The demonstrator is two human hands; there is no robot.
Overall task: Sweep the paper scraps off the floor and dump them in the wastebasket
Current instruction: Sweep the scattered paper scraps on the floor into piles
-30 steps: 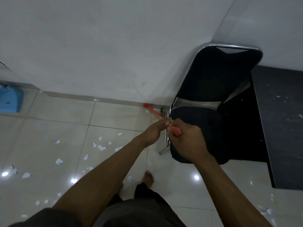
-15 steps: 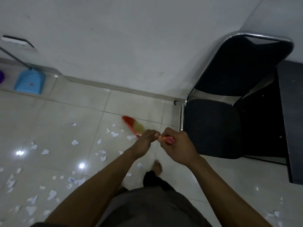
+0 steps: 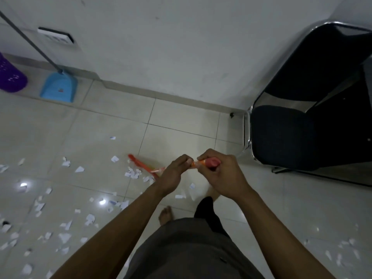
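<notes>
Left hand [image 3: 171,175] and right hand [image 3: 220,175], fingers clenched round the orange plastic broom [image 3: 142,165], have swung its head from the wall [image 3: 181,47] into white paper scraps [image 3: 132,174] near left, sweeping apparently under way; purple mesh wastebasket [image 3: 11,77] stands far left.

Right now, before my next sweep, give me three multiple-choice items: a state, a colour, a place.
1. The broom is: A. lying unheld; B. gripped by the left hand and right hand; C. propped upright alone.
2. The basket is: A. green; B. purple; C. white.
3. The dustpan stands: A. at the wall, beside the basket; B. on a hook; C. on a shelf.
Key: 1 B, both hands curl round its handle. 2 B, its mesh shows purple. 3 A, it sits at the wall's foot, right of the basket.
</notes>
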